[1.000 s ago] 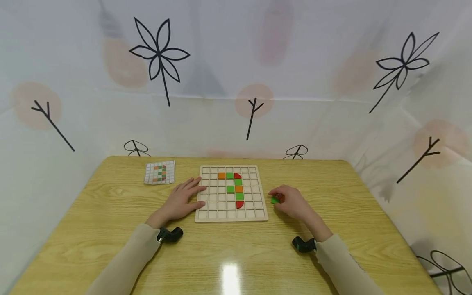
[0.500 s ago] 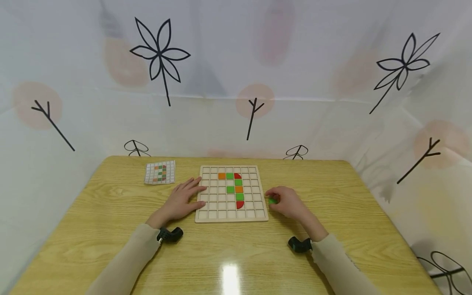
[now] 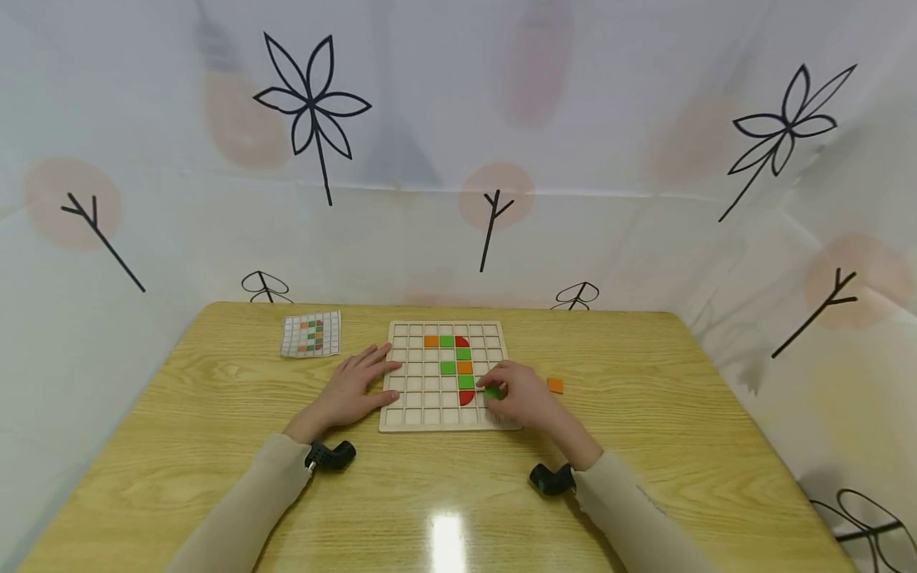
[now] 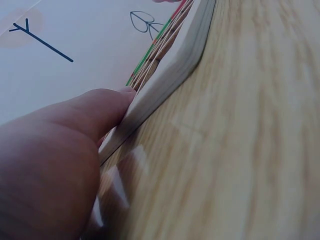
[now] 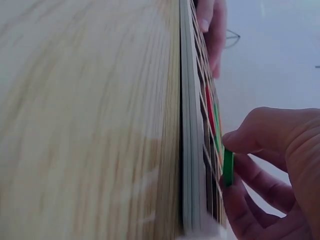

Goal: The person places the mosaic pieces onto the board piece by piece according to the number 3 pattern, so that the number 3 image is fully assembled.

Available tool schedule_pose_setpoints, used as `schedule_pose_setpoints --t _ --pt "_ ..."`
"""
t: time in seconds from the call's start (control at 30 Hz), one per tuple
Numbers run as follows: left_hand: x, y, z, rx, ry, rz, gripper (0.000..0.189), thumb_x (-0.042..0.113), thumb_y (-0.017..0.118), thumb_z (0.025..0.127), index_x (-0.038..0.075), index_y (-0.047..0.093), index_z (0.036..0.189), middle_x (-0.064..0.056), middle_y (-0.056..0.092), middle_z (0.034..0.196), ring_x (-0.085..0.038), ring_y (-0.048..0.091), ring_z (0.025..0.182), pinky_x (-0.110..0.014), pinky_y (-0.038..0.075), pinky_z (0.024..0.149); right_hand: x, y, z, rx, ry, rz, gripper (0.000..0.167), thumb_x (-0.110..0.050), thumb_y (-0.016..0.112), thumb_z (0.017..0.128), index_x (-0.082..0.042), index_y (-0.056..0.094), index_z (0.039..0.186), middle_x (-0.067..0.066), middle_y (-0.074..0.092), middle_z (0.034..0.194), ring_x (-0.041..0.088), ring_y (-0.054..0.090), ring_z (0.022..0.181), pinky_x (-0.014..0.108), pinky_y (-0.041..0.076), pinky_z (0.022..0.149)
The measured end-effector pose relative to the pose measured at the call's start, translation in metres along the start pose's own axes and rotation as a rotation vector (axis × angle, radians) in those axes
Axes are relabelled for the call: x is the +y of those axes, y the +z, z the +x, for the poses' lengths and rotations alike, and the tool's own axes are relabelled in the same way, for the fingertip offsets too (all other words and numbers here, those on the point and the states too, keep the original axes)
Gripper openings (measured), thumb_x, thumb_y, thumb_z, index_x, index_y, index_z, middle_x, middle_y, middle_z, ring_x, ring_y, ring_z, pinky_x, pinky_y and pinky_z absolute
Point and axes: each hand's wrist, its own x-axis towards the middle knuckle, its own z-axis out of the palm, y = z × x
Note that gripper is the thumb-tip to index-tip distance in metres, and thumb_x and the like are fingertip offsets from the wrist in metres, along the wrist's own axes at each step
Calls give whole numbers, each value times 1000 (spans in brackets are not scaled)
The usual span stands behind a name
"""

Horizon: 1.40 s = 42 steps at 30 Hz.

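A wooden grid board [image 3: 423,418] lies flat on the table, with orange, green and red tiles set in some of its squares. My left hand [image 3: 351,390] rests on the board's left edge, fingers spread; in the left wrist view the thumb [image 4: 107,107] touches the rim. Over the right part of the board my right hand [image 3: 524,396] pinches a green tile [image 5: 228,167] between thumb and fingers. That tile is just right of the lower red rounded tile [image 3: 466,397]. Part of the board's right edge is hidden by this hand.
An orange square tile [image 3: 555,386] lies on the table right of my right hand. A paper card [image 3: 310,335] with a printed coloured grid pattern lies left of the board. White patterned cloth [image 3: 430,239] hangs behind the table.
My right hand has moved left from the table beside the board to above it, carrying the green tile. The orange tile it was covering now shows. My left hand stays put.
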Motion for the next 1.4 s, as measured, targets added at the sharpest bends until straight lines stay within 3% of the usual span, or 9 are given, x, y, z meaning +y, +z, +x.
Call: schedule_pose_setpoints --t 0.23,0.53,0.9,1.07,1.27,1.4 --pt "1 0 1 -2 2 1 58 48 59 98 18 52 147 -8 24 163 -35 16 150 -68 13 112 -14 16 13 -18 -103 -43 15 -5 75 82 -10 75 96 -3 61 91 13 52 76 27 48 67" --pt "2 -1 2 -7 -7 -3 57 47 60 98 18 53 146 -8 25 163 -34 17 150 -67 15 112 -30 27 20 -28 -147 0 9 -4 76 85 -9 74 92 -1 62 91 13 51 75 27 46 66" --pt "2 -1 2 -1 -13 3 56 47 60 98 18 53 146 -7 25 163 -34 17 150 -68 15 112 -29 32 23 -47 -124 -10 8 -6 75 88 -13 75 84 -2 66 101 18 60 95 35 51 80" --pt "2 -1 2 -4 -16 6 56 47 60 98 19 53 146 -7 25 163 -33 17 150 -67 15 112 -28 29 22 -62 -154 -44 7 -6 74 88 -12 76 86 1 65 106 23 58 102 41 47 90" --pt "3 -1 2 -4 -17 6 56 46 61 98 18 53 146 -7 25 163 -34 17 150 -67 15 112 -23 25 20 -82 -211 -35 16 1 69 85 -12 78 90 0 63 105 23 55 100 43 45 89" --pt "3 -1 2 -2 -17 7 56 46 61 98 18 54 146 -8 26 163 -34 17 150 -67 15 112 -17 25 20 -110 -169 50 19 1 68 87 -12 78 96 -2 63 108 19 55 97 38 46 84"
